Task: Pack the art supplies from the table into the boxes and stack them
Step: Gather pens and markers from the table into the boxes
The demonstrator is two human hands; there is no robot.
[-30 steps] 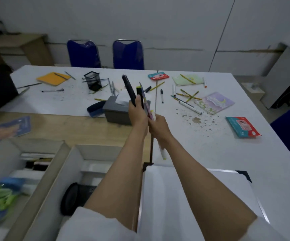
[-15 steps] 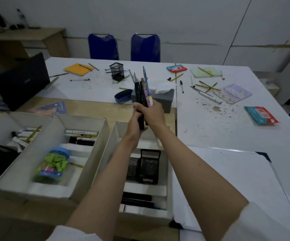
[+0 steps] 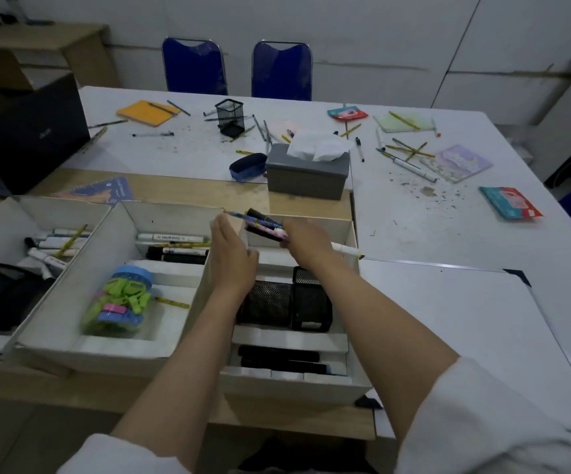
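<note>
Pens and markers (image 3: 265, 226), a mixed bundle with black barrels and a patterned pink one, lie nearly level over the far end of the right-hand box (image 3: 352, 302). The right hand (image 3: 306, 244) grips this bundle with curled fingers, and a white marker end sticks out past the wrist toward the box's right wall. The left hand (image 3: 233, 258) is just beside it, fingers straight and held together, palm turned toward the bundle, holding nothing; whether it touches the pens cannot be told.

Inside the right-hand box sit two black mesh pen cups (image 3: 284, 304) side by side, with dark markers (image 3: 280, 359) laid in the near compartment. The middle box (image 3: 120, 275) holds a clear jar of green clips (image 3: 120, 302) with a blue lid, lying on its side, and several markers at its far end. The left box (image 3: 0, 234) holds white markers and a black pouch (image 3: 0, 295).

Farther out on the worktop (image 3: 448, 234) stand a grey tissue box (image 3: 308, 172), a blue case (image 3: 247, 165), another mesh cup (image 3: 229, 117), an orange notebook (image 3: 145, 112), scattered pencils (image 3: 410, 150) and a red packet (image 3: 509, 201). A laptop (image 3: 31, 135) sits at the left, and two blue chairs (image 3: 236, 70) stand behind.
</note>
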